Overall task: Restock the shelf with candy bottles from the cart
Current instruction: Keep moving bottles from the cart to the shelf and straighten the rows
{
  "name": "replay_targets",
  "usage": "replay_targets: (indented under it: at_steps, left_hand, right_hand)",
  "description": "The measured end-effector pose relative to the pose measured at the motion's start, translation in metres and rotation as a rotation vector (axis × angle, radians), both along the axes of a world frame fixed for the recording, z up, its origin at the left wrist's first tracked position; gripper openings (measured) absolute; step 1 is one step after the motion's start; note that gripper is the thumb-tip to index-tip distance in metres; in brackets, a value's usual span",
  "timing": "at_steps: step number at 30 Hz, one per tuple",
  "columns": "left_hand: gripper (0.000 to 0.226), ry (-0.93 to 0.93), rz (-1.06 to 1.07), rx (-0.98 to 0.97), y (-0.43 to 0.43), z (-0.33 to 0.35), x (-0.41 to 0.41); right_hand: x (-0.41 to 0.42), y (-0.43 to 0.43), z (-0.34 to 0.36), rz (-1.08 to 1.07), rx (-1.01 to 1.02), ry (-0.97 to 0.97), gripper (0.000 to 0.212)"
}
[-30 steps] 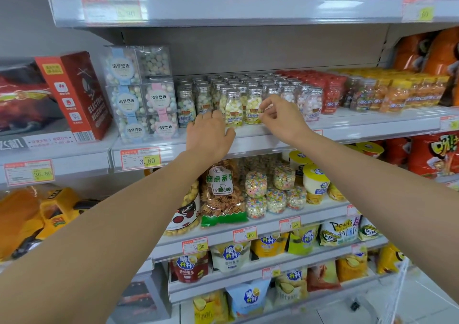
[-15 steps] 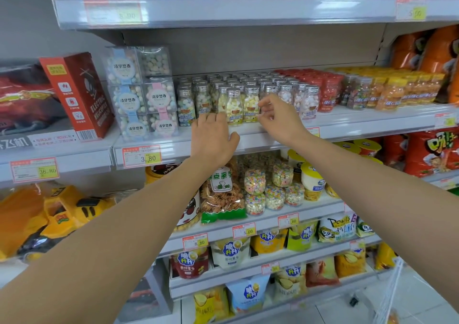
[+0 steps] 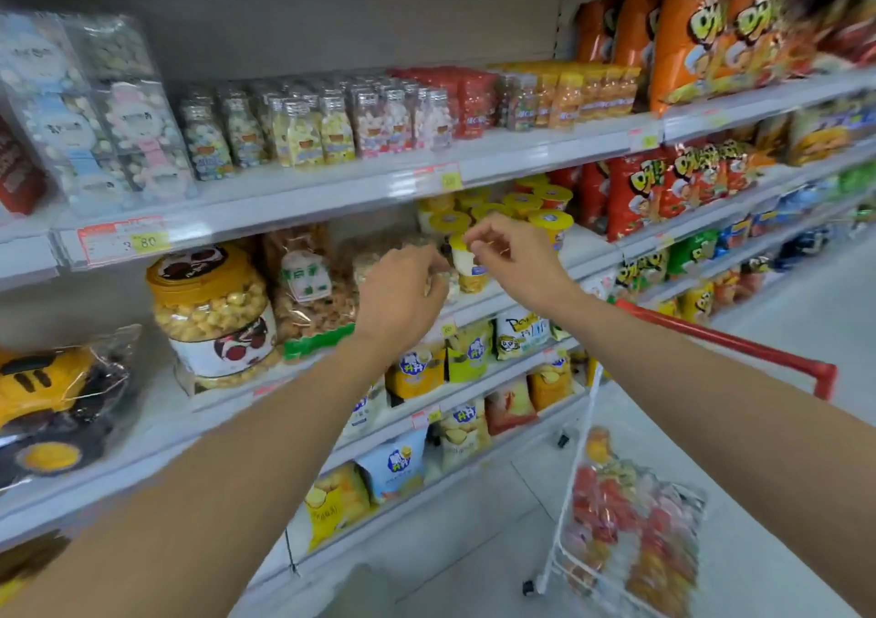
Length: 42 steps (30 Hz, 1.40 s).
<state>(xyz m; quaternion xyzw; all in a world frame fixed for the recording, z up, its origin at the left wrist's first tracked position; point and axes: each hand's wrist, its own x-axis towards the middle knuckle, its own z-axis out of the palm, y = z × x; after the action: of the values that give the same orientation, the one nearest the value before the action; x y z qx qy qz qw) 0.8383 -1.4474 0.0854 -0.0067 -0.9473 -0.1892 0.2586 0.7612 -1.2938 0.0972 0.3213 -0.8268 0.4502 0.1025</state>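
Note:
Rows of small clear candy bottles [image 3: 313, 131] with silver caps stand on the upper shelf [image 3: 303, 200]. Both my hands hang in the air below that shelf, in front of the snack shelf underneath. My left hand [image 3: 403, 295] has loosely curled fingers and holds nothing that I can see. A little to its right, my right hand [image 3: 514, 262] is also loosely curled and empty. At the lower right stands the white wire cart [image 3: 576, 465] with its red handle [image 3: 739, 345], and several candy bottles [image 3: 635, 527] lie blurred in its basket.
A big popcorn jar [image 3: 213, 314] and a bag of snacks [image 3: 313, 285] stand left of my hands, yellow-lidded cups [image 3: 516, 202] behind them. Chip bags fill the lower shelves and the right side. A yellow toy truck [image 3: 52, 404] lies at the far left. Grey aisle floor [image 3: 782, 314] runs right.
Both hands have left the candy bottles and dropped below the upper shelf. The view has swung right and down, bringing the cart into sight.

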Motion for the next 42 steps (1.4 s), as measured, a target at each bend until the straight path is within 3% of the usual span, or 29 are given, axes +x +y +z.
replay_targets:
  at_steps: [5,10,22,33,42]
  left_hand:
    - [0.024,-0.262,-0.192,0.112,0.080,-0.082,-0.005]
    - [0.024,-0.483,-0.234,0.153,0.144,-0.158,-0.013]
    - [0.063,-0.881,-0.200,0.194,0.197,-0.299,-0.069]
    - [0.065,-0.812,-0.199,0.317,0.210,-0.326,-0.072]
    - [0.066,-0.821,-0.204,0.160,0.203,-0.329,-0.076]
  right_hand:
    - [0.013,0.095,-0.069,-0.164,0.062,-0.195,0.013]
    - [0.016,0.176,-0.138,-0.314,0.093,-0.347,0.013]
    - [-0.035,0.245,-0.310,-0.551,0.239,-0.687,0.021]
    - [-0.077,0.229,-0.369,-0.370,0.405,-0.909,0.045]
    - [-0.110,0.204,-0.409,-0.232,0.543,-1.069,0.056]
